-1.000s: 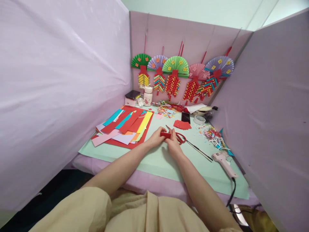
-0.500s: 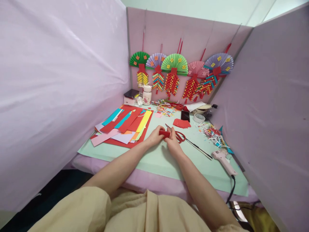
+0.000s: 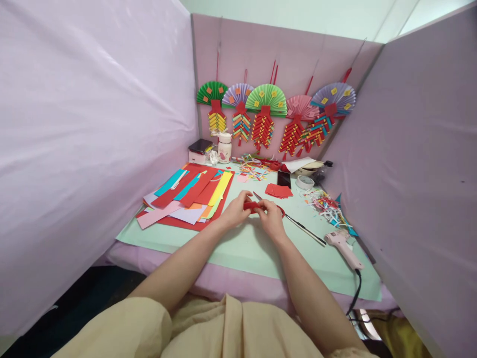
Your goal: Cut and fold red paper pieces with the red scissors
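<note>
Between my two hands is a small piece of red paper [image 3: 252,206], held above the pale green mat. My left hand [image 3: 237,209] pinches its left end, and my right hand [image 3: 271,216] grips the right end with bent fingers. Behind my right hand lie scissors [image 3: 257,196] with red handles, partly covered by the fingers. A dark-tipped thin stick [image 3: 305,230] runs from near the scissors toward the right. Just beyond the hands, several red paper squares [image 3: 278,191] lie in a loose stack.
Coloured paper strips [image 3: 194,189] cover a red sheet at left. A pink glue gun [image 3: 345,248] with a black cord lies at right, near paper scraps [image 3: 328,206]. A phone [image 3: 283,179], tape roll [image 3: 305,182] and white bottle [image 3: 224,147] stand farther back, below hanging paper fans [image 3: 266,98].
My right hand has turned and shifted its fingers along the red paper, now covering more of the scissor handles. The whole view has moved slightly.
</note>
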Available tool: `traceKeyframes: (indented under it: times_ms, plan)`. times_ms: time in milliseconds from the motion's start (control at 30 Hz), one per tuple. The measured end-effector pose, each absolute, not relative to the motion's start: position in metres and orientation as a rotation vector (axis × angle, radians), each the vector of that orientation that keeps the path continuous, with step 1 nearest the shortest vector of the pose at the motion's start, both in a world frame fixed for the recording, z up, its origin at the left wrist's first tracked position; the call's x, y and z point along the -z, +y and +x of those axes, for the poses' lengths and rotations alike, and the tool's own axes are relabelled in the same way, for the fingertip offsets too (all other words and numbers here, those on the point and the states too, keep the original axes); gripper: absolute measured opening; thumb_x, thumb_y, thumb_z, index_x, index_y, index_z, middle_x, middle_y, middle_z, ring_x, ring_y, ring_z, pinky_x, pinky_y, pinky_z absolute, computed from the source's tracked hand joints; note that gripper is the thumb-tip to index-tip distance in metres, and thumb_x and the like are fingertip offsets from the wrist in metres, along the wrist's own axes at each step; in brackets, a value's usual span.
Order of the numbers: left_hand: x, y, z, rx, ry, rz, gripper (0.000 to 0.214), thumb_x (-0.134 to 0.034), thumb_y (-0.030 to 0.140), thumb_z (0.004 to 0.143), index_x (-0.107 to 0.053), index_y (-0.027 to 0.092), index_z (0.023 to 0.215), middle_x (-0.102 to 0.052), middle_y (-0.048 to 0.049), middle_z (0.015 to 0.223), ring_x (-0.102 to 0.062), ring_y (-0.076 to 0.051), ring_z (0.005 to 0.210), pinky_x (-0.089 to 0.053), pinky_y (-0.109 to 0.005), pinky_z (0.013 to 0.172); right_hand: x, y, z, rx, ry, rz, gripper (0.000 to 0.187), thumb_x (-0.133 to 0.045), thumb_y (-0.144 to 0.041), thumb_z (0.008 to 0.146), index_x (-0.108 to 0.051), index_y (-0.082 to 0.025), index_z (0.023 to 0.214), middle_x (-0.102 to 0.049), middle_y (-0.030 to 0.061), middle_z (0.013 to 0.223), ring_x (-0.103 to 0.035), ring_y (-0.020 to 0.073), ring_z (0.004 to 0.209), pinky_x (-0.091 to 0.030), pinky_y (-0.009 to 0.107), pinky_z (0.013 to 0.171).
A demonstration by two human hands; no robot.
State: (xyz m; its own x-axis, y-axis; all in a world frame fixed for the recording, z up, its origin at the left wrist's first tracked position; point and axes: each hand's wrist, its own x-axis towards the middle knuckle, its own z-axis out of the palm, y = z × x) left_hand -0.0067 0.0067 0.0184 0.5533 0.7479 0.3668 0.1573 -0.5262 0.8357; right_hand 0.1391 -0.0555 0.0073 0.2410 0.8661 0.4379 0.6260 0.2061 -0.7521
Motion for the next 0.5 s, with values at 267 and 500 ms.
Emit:
traceKeyframes:
  times_ms: [267, 500]
  plan:
    - [-0.018, 0.017, -0.007, -1.009, 0.660, 1.668, 0.022, -0.057, 0.019, 0.066, -0.051, 0.017, 0.088, -0.056, 0.0004, 0.083, -0.055, -0.013, 0.078, -0.044, -0.025, 0.071, 0.005, -0.043, 0.143, -0.567, -1.230, -1.340, 0.016, -0.059, -0.031, 0.070, -0.059, -0.018, 0.079, -0.063, 0.0020, 0.076, -0.054, 0.0180, 0.071, -0.041, 0.030, 0.069]
    - [-0.015, 0.014, -0.007, -0.933, 0.784, 1.899, 0.012, -0.051, 0.014, 0.064, -0.051, 0.019, 0.076, -0.053, 0.0031, 0.073, -0.050, -0.013, 0.071, -0.041, -0.024, 0.065, -0.004, -0.049, 0.142, -0.430, -1.384, -1.570, 0.009, -0.052, -0.026, 0.069, -0.058, -0.020, 0.071, -0.059, -0.0005, 0.067, -0.053, 0.0182, 0.067, -0.038, 0.029, 0.065]
